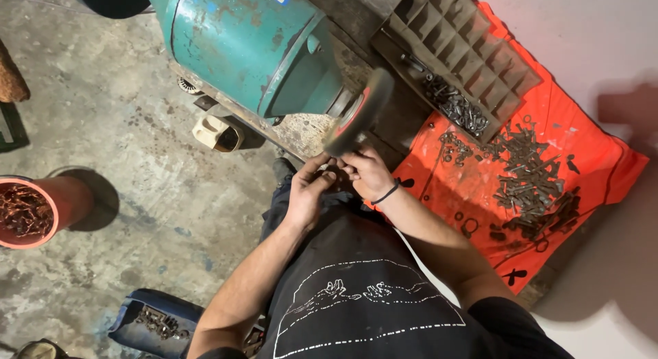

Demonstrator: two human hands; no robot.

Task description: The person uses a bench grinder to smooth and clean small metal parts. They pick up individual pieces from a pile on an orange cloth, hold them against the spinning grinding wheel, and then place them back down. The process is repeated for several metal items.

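While the big green grinder motor (253, 47) sits on the floor, both hands meet just under its round wheel (358, 113). The left hand (306, 193) and the right hand (368, 172) pinch their fingers together on something tiny, too small to make out, right at the wheel's bottom edge. The right wrist wears a black band (388, 192). To the right lies an orange cloth (589, 160) with a heap of rusty bolts (531, 181). A red bucket (41, 211) stands far left.
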